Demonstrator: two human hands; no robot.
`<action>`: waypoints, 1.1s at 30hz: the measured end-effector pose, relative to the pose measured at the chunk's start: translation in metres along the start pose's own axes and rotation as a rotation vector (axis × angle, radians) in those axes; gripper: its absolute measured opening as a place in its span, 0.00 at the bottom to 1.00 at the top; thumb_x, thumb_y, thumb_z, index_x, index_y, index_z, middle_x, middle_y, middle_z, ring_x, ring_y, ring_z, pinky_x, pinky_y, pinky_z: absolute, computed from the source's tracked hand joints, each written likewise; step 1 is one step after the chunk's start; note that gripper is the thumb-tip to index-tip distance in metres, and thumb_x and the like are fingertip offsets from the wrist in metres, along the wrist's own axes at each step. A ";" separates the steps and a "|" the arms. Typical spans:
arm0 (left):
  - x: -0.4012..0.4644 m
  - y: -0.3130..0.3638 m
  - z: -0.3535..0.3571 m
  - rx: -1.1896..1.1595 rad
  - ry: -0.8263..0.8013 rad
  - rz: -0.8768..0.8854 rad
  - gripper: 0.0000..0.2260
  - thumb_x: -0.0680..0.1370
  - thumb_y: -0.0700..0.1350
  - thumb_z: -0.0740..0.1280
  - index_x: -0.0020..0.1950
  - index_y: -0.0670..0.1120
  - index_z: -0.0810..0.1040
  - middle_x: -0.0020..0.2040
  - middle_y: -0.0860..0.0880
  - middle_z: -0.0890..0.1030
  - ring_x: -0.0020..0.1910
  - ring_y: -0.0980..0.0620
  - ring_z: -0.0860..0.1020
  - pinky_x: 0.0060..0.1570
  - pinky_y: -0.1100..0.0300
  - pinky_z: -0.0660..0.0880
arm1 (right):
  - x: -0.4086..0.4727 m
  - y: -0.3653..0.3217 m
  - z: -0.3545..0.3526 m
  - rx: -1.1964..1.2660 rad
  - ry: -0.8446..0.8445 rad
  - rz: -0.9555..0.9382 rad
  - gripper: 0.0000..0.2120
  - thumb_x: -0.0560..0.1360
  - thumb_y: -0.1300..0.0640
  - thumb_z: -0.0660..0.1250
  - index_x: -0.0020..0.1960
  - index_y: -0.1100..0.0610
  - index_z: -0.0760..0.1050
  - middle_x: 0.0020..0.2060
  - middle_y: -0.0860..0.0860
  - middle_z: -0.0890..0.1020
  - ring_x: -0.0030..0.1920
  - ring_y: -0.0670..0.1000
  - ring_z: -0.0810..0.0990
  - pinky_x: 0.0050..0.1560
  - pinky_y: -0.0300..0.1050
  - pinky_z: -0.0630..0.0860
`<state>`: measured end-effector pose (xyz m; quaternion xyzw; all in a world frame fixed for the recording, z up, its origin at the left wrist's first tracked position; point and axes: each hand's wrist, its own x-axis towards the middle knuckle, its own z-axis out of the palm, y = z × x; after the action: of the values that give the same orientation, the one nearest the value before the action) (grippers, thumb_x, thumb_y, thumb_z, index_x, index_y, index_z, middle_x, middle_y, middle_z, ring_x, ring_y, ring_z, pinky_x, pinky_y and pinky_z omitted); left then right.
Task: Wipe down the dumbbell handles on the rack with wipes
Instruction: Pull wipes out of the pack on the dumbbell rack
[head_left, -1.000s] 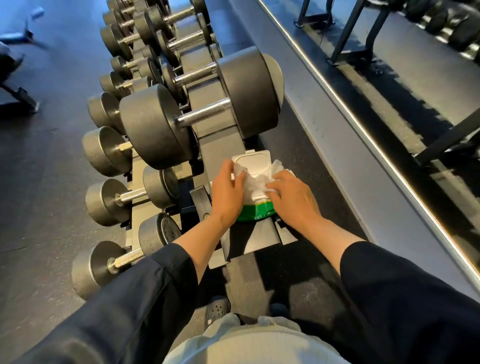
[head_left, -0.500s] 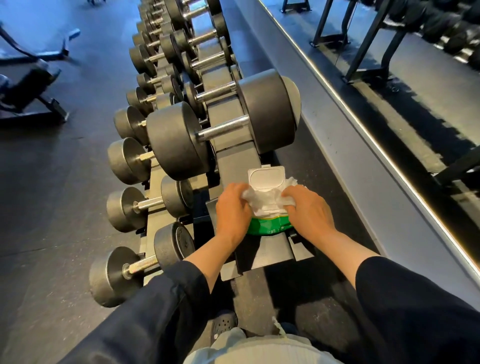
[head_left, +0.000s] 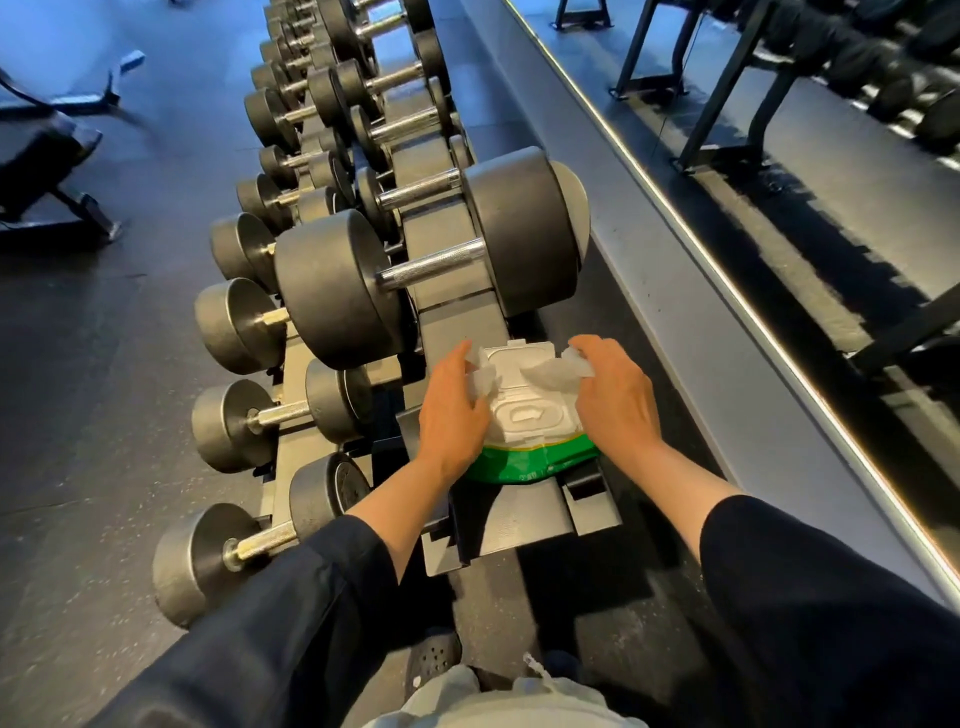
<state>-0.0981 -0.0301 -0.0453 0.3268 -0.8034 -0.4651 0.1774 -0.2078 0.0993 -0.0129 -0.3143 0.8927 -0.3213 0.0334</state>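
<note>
Between the left hand (head_left: 451, 410) and right hand (head_left: 613, 397), a wipe (head_left: 545, 371) stretches over the wipes pack (head_left: 530, 431), each hand pinching an end; dumbbell (head_left: 431, 270) just beyond.

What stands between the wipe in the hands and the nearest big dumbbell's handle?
Nothing visible. Both the left hand and right hand hold the wipe above the wipes pack; the dumbbell handle lies just beyond, bare and exposed.
</note>
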 end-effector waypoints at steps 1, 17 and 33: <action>0.005 0.002 0.000 0.047 -0.034 0.006 0.25 0.78 0.41 0.65 0.74 0.48 0.62 0.63 0.49 0.69 0.60 0.54 0.69 0.59 0.59 0.67 | 0.005 -0.001 0.000 0.002 0.011 -0.007 0.15 0.77 0.68 0.55 0.57 0.58 0.75 0.52 0.56 0.76 0.50 0.57 0.76 0.47 0.54 0.77; -0.012 0.009 -0.001 0.048 0.023 0.190 0.17 0.78 0.35 0.59 0.62 0.48 0.78 0.56 0.48 0.78 0.57 0.53 0.71 0.60 0.57 0.67 | 0.018 -0.004 0.000 0.145 0.226 -0.099 0.15 0.77 0.69 0.57 0.60 0.61 0.76 0.56 0.57 0.76 0.52 0.51 0.75 0.50 0.43 0.75; -0.059 -0.017 0.019 0.768 -0.094 0.399 0.20 0.77 0.40 0.64 0.69 0.46 0.72 0.69 0.47 0.73 0.50 0.44 0.71 0.46 0.54 0.71 | -0.050 0.019 0.017 -0.314 -0.297 -0.328 0.21 0.78 0.63 0.60 0.71 0.55 0.68 0.70 0.49 0.70 0.66 0.50 0.64 0.64 0.43 0.64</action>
<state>-0.0600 0.0164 -0.0687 0.1859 -0.9727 -0.1036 0.0924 -0.1738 0.1303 -0.0443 -0.4999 0.8539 -0.1305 0.0625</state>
